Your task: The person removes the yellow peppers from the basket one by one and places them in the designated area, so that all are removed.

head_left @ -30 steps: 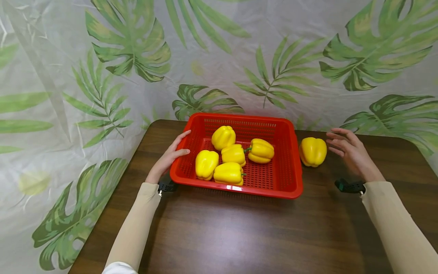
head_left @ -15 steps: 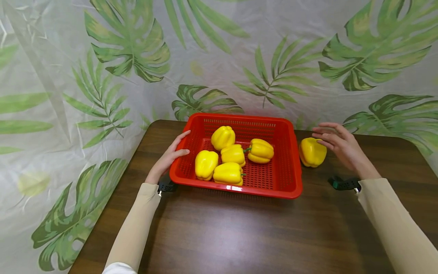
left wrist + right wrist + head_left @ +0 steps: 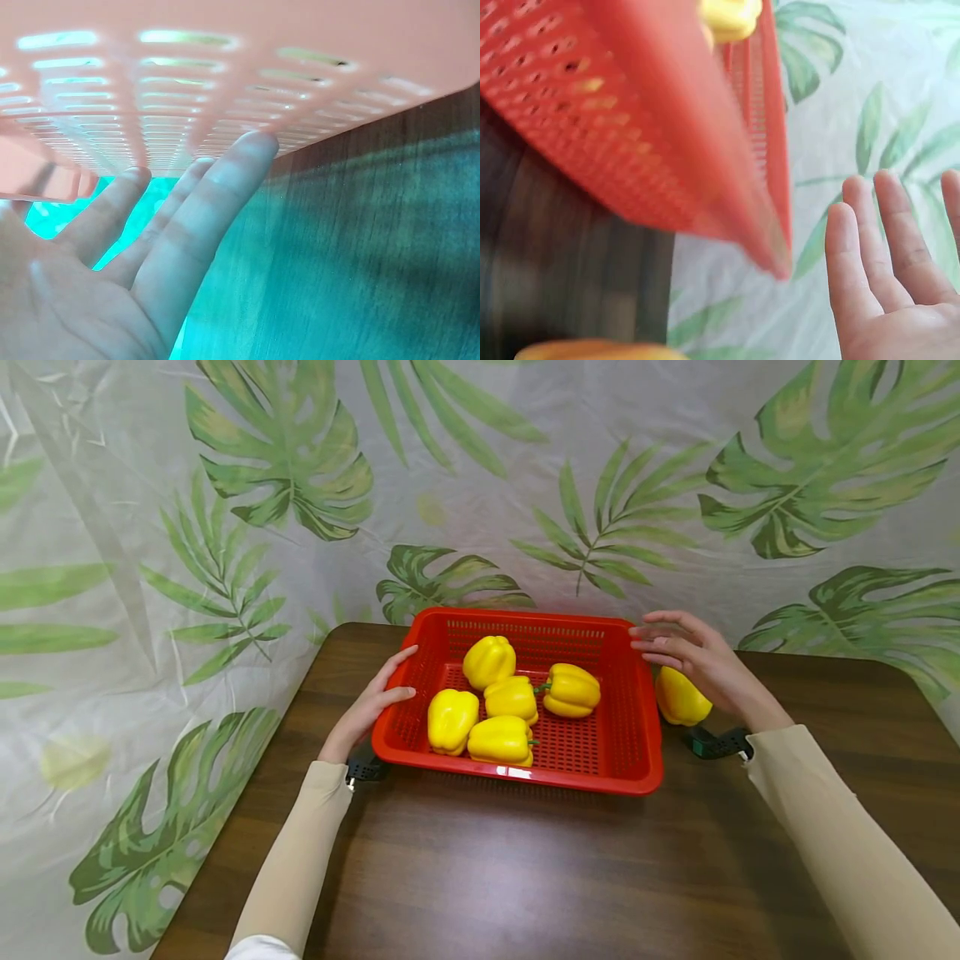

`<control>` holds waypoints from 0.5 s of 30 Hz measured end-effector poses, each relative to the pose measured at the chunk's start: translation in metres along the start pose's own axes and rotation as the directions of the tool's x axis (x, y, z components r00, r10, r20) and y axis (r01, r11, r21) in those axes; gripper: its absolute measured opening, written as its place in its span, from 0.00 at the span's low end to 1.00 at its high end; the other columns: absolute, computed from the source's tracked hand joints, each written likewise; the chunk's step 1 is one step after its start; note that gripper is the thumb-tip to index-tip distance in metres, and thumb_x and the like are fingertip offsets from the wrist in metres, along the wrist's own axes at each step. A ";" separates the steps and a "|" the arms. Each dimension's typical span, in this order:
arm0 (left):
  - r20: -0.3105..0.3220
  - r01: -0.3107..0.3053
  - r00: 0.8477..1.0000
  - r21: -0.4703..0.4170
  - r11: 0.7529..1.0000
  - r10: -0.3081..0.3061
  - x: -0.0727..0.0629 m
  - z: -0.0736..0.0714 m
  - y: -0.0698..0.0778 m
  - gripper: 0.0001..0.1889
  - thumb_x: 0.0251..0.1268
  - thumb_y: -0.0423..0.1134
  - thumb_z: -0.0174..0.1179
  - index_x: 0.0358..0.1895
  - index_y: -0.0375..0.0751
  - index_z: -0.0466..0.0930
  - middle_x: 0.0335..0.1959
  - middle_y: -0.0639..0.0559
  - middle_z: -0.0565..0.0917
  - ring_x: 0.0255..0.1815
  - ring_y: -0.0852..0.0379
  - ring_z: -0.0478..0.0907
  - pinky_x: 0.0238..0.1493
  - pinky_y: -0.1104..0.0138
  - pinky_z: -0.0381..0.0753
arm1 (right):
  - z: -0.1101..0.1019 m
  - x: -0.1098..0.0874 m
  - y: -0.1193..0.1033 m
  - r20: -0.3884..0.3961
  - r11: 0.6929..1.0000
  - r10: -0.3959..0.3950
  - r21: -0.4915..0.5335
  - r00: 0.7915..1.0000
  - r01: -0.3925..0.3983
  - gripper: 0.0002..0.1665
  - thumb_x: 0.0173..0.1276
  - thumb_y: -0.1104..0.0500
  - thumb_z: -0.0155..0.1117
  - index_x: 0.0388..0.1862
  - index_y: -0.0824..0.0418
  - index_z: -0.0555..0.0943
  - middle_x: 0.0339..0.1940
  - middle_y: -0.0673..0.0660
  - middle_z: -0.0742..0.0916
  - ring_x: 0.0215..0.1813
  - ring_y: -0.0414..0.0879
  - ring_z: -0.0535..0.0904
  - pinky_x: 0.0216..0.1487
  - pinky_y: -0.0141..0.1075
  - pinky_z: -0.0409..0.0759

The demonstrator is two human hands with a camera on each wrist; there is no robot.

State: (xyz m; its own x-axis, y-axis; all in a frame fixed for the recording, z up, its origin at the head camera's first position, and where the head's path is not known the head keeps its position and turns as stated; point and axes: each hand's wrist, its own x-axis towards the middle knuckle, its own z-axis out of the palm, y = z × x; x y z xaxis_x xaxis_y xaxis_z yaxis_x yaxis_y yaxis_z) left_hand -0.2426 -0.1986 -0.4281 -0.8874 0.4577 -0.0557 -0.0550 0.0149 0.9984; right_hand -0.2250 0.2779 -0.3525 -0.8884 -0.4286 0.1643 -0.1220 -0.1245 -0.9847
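A red plastic basket (image 3: 607, 781) with slotted walls stands on the table. Several yellow bell peppers (image 3: 512, 700) lie in its left and middle part. My left hand (image 3: 367, 710) holds the basket's left rim, thumb over the top; in the left wrist view, fingers (image 3: 202, 202) extend along the slotted outer wall. Over the basket's right back corner hovers my right hand (image 3: 701, 664), fingers spread and holding nothing; the right wrist view shows its fingers (image 3: 911, 262) apart from the rim. One more yellow bell pepper (image 3: 678, 700) sits outside the basket, partly behind this hand.
The brown wooden table (image 3: 480, 877) extends in front of the basket and to both sides. A leaf-patterned cloth (image 3: 480, 510) hangs close behind the table's back edge. Each wrist wears a black strap (image 3: 720, 743).
My right hand has moved left, from beside the loose bell pepper, over it, to the basket's right back corner. The left hand, basket and peppers stay where they were.
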 end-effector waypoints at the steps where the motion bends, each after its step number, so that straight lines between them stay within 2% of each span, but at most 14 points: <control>1: 0.001 -0.001 1.000 0.001 1.000 0.001 0.000 0.000 0.000 0.35 0.69 0.32 0.49 0.76 0.54 0.47 0.70 0.39 0.56 0.62 0.34 0.64 0.53 0.48 0.75 | 0.002 0.003 -0.001 0.001 1.000 0.008 -0.009 1.000 -0.008 0.20 0.76 0.66 0.46 0.64 0.62 0.68 0.61 0.60 0.76 0.61 0.47 0.75 0.59 0.33 0.72; 9: -0.003 0.004 1.000 0.009 1.000 -0.004 0.000 0.000 0.000 0.35 0.69 0.33 0.49 0.76 0.55 0.48 0.70 0.40 0.56 0.62 0.34 0.65 0.52 0.48 0.76 | 0.025 0.027 -0.002 0.015 0.984 0.116 -0.134 0.993 -0.113 0.22 0.75 0.60 0.50 0.66 0.60 0.66 0.65 0.66 0.69 0.62 0.52 0.71 0.60 0.36 0.72; 13: -0.002 -0.001 1.000 0.003 1.000 0.001 0.000 0.000 0.000 0.35 0.68 0.32 0.50 0.76 0.55 0.48 0.70 0.40 0.56 0.62 0.33 0.64 0.52 0.49 0.76 | 0.034 0.038 0.002 0.017 0.968 0.167 -0.191 0.986 -0.161 0.21 0.75 0.59 0.50 0.65 0.58 0.68 0.65 0.66 0.70 0.63 0.56 0.70 0.63 0.42 0.69; 15: 0.001 -0.004 1.000 -0.004 1.000 0.004 0.000 0.000 0.000 0.35 0.68 0.32 0.50 0.76 0.55 0.48 0.70 0.40 0.56 0.63 0.33 0.64 0.52 0.49 0.76 | 0.038 0.042 0.004 0.015 0.962 0.190 -0.204 0.982 -0.183 0.22 0.75 0.60 0.50 0.66 0.60 0.67 0.65 0.66 0.70 0.63 0.58 0.69 0.64 0.47 0.67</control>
State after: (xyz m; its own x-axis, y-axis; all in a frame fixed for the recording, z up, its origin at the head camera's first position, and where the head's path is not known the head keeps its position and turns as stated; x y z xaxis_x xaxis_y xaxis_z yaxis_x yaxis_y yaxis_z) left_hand -0.2426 -0.1986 -0.4279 -0.8874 0.4582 -0.0515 -0.0531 0.0093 0.9985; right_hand -0.2462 0.2255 -0.3475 -0.8885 -0.4581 -0.0252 -0.0450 0.1416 -0.9889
